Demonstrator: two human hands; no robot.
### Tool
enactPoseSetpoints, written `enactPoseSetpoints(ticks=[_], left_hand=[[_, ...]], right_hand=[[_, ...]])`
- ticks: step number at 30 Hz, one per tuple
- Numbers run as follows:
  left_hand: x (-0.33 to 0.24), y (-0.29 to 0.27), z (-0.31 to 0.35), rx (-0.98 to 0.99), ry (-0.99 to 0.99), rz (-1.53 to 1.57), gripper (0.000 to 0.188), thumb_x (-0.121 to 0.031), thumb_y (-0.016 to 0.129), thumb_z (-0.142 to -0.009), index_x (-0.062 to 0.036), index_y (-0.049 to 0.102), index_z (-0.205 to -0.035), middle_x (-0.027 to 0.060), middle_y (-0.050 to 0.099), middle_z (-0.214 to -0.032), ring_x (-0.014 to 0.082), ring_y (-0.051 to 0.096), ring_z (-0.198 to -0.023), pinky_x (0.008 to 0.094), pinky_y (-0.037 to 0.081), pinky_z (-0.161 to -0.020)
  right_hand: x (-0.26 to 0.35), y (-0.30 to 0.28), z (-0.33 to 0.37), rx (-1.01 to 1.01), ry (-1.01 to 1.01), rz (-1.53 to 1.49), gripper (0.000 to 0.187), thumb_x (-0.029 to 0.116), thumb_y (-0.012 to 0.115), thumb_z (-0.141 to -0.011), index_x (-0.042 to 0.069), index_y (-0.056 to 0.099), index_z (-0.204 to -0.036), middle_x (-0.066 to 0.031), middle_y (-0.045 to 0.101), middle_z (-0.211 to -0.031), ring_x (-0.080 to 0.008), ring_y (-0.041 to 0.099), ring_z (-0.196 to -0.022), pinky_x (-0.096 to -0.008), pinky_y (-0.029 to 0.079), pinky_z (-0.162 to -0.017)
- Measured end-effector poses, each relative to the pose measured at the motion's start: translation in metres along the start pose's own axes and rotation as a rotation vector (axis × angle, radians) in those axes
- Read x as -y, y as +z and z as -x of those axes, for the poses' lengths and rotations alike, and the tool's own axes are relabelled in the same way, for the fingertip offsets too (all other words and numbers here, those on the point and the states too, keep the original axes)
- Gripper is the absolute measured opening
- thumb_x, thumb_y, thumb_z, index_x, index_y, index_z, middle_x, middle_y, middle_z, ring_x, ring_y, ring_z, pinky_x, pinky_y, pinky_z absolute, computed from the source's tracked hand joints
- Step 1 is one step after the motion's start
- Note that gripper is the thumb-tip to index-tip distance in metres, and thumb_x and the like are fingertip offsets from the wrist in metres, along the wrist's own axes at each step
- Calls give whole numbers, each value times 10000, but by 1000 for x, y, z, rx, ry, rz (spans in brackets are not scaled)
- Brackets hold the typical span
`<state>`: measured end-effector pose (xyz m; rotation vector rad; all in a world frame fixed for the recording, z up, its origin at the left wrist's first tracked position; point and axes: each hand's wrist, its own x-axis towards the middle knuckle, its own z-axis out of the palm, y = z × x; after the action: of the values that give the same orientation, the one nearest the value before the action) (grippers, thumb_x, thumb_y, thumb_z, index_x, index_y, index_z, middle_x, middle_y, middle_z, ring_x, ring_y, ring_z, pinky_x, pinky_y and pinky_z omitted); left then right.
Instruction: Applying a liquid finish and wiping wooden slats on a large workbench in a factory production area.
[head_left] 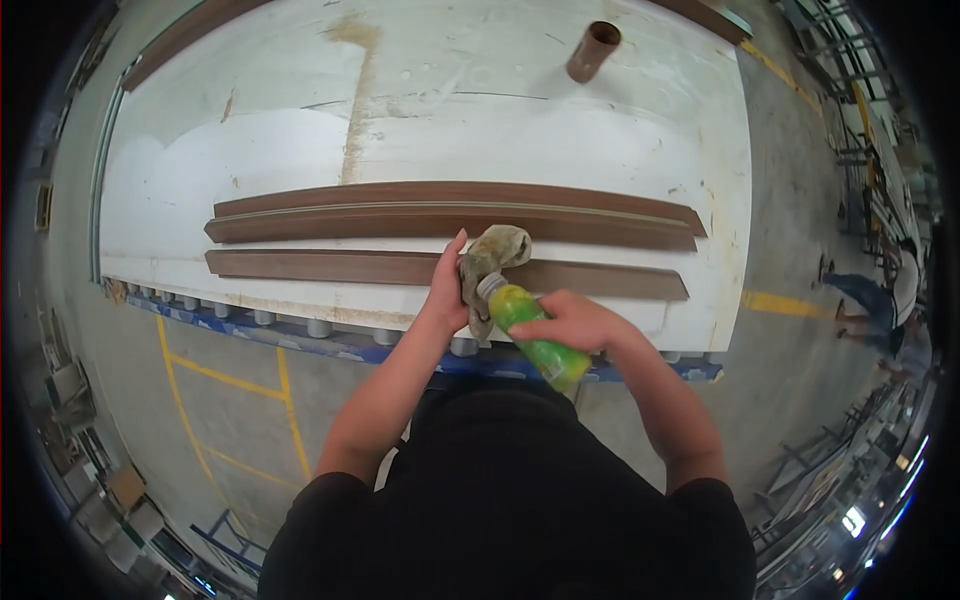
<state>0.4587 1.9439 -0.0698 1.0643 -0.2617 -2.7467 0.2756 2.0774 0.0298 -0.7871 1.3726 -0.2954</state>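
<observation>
While the right hand (pixel 575 322) is wrapped round the body of a green-and-yellow bottle (pixel 545 345), thumb across its near-facing side, the bottle hangs tilted over the edge of the work table with its neck toward the left. Below the bottle runs the table's blue rail (pixel 340 346), with grey rollers (pixel 318 327) along it, and beyond the rail on the left, yellow lines (pixel 230 373) mark the floor. Just left of the bottle, the left hand (pixel 447 290) holds a stained, crumpled cloth (pixel 482 262), most of its fingers hidden behind the fabric; the bottle's neck meets the cloth in this view, though whether they really touch cannot be told. Past the bottle, a single brown strip (pixel 330 266) lies lengthwise on the white tabletop (pixel 250 150), partly covered by the cloth and left hand. Farther from the bottle, a longer pair of brown profiles (pixel 350 225) lies side by side, parallel to that strip. Well beyond the bottle and to its right stands a brown tube (pixel 592 52), its open end up, and at the far left another brown length (pixel 190 40) follows the table's edge.
</observation>
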Motion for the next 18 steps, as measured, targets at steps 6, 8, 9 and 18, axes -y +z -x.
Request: enactPoseSetpoints(ticks=[6,8,9,18], left_hand=[[53,17,4,-39,-21,-10,773,-690,491,-990,-42,609,-1393,146,714,-1249,312,683,-1134,460,539,-1024],[63,24,6,-42,-75,-22,777,-708,476,-991,-45,628,-1366,133,705,-1267,279,688,-1107,425,568,-953],[66,13,2,-44,-68,-27,777,-708,476,-991,-45,628,-1366,133,705,-1267,279,688,-1107,425,568,-953],[94,28,-9,-46,-109,4,711,-671,503,-986,-53,653,-1302,127,722,-1127,269,694,-1000,429,580,-876]], right_hand=[[-48,8,38,-25,34,46,523,512,776,-916,12,772,-1071,-76,753,-900,-146,695,-815,-330,557,-764],[-57,9,52,-59,8,-72,516,504,779,-917,11,774,-1069,-72,751,-898,-143,692,-820,-327,555,-766],[-59,8,59,-87,-14,-180,509,496,782,-918,9,777,-1066,-67,749,-897,-139,689,-824,-324,553,-768],[-91,4,78,-40,-18,-211,505,501,783,-915,13,776,-1042,-66,745,-891,-143,684,-835,-329,546,-792]])
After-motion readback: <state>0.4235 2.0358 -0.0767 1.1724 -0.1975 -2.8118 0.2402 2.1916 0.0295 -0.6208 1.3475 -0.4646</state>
